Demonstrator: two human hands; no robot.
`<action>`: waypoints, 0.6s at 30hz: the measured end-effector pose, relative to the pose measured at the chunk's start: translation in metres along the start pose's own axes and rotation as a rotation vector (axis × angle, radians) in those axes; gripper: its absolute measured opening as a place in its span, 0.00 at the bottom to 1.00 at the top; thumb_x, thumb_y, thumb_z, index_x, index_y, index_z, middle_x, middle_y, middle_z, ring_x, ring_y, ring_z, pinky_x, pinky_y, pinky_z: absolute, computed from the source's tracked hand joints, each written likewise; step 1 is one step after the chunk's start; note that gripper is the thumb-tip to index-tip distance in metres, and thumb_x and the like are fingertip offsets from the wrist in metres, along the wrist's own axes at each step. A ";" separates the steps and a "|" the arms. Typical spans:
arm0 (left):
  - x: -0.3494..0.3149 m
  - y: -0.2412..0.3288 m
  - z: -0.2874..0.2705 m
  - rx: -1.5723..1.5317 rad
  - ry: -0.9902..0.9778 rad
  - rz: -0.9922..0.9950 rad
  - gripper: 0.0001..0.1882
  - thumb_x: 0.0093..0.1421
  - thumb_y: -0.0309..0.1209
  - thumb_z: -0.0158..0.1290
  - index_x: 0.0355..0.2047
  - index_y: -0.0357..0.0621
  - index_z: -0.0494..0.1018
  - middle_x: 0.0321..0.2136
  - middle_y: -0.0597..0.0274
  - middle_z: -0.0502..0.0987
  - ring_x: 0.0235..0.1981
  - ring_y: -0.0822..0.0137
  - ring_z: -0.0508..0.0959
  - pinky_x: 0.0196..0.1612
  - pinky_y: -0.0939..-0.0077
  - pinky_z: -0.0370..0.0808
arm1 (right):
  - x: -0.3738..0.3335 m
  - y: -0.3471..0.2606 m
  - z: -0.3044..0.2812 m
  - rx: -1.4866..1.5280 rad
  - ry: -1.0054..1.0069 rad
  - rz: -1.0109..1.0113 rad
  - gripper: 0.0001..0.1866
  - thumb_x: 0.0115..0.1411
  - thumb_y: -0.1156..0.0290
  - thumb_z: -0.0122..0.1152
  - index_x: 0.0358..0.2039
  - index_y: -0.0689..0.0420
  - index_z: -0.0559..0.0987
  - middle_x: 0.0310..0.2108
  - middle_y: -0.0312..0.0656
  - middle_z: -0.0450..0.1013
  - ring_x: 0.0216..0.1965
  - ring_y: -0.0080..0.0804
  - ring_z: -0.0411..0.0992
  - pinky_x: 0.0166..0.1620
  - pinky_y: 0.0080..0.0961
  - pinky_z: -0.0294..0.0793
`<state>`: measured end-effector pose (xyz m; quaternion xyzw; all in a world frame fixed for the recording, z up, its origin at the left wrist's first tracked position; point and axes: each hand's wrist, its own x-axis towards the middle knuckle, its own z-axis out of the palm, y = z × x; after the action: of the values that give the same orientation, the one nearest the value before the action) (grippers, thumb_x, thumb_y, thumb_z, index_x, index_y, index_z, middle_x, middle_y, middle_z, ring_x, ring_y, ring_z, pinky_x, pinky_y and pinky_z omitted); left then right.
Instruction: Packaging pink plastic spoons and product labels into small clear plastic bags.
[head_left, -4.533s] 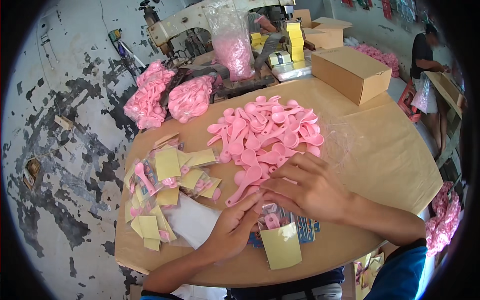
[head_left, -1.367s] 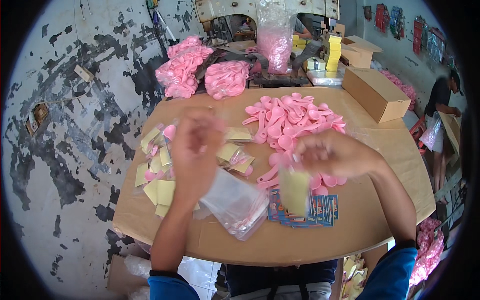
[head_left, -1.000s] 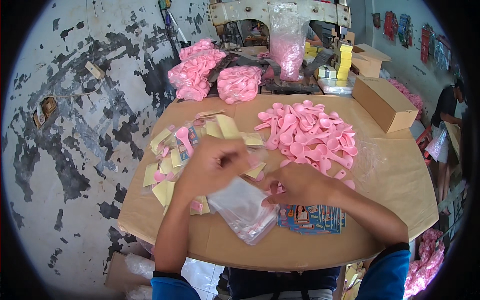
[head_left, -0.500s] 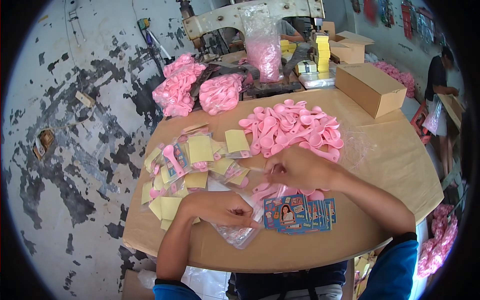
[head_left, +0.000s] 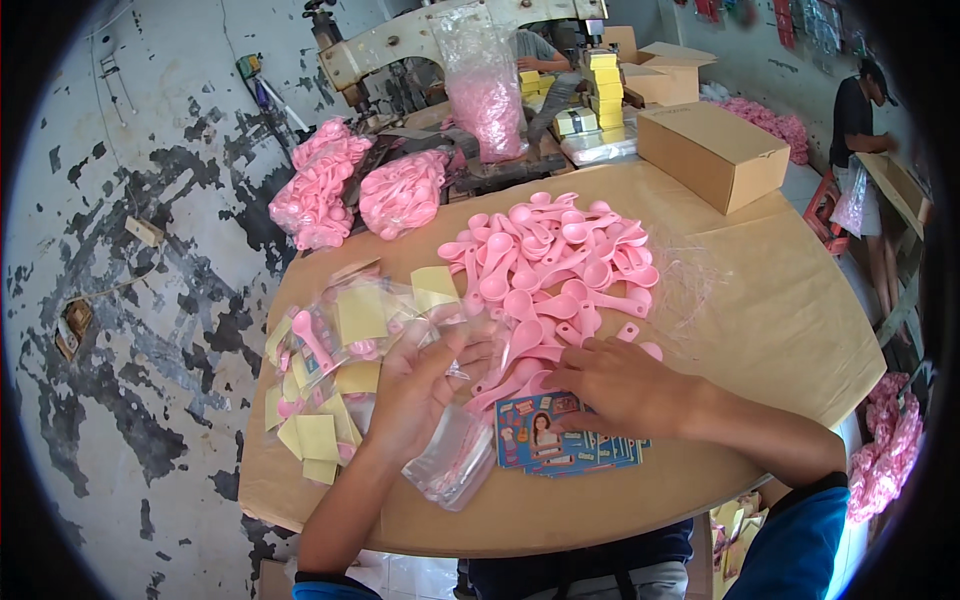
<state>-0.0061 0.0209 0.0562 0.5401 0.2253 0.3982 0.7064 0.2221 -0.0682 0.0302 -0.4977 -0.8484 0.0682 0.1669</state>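
Observation:
My left hand (head_left: 412,385) is raised at the left of the work, its thumb and fingers holding a thin clear plastic bag (head_left: 462,347). Under that wrist lies a stack of flat clear bags (head_left: 452,465). My right hand (head_left: 635,388) reaches over the near edge of a heap of pink plastic measuring spoons (head_left: 555,262). Its bent fingertips rest by the nearest spoons, and its thumb, apart from them, lies over a fanned stack of blue printed cards (head_left: 520,435). I see nothing gripped in it, though its palm is hidden.
Filled bags with yellow cards (head_left: 360,315) and spoons pile up at left. Behind them sit two big bags of spoons (head_left: 405,193), a metal machine (head_left: 460,35) and a cardboard box (head_left: 715,155). A person (head_left: 860,130) stands far right; another sits behind the machine.
My left hand has lifted off the bag stack, turned palm up and now holds a clear bag. My right hand has come down and right, onto the cards and near spoons. The view has shifted slightly.

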 end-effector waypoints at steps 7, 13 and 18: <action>-0.007 -0.013 -0.001 0.068 0.124 -0.004 0.23 0.66 0.30 0.50 0.57 0.33 0.61 0.49 0.49 0.74 0.49 0.60 0.77 0.51 0.65 0.77 | 0.005 0.001 -0.010 0.277 -0.108 0.137 0.17 0.57 0.59 0.63 0.41 0.58 0.77 0.41 0.50 0.71 0.49 0.48 0.67 0.51 0.39 0.66; -0.007 -0.010 -0.006 -0.007 0.141 0.024 0.24 0.66 0.35 0.51 0.59 0.38 0.61 0.52 0.50 0.72 0.53 0.60 0.74 0.51 0.68 0.75 | 0.012 0.005 -0.022 0.697 0.095 0.289 0.14 0.66 0.64 0.55 0.44 0.61 0.77 0.22 0.36 0.72 0.22 0.19 0.68 0.27 0.22 0.68; -0.007 -0.002 0.000 0.001 0.155 0.004 0.24 0.67 0.36 0.50 0.58 0.37 0.62 0.53 0.50 0.71 0.57 0.61 0.71 0.57 0.65 0.69 | 0.016 0.004 -0.020 0.861 0.277 0.273 0.12 0.67 0.67 0.53 0.45 0.61 0.77 0.25 0.27 0.71 0.26 0.11 0.65 0.28 0.17 0.66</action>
<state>-0.0099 0.0151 0.0533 0.5085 0.2787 0.4400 0.6857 0.2254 -0.0530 0.0509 -0.4946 -0.6397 0.3680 0.4591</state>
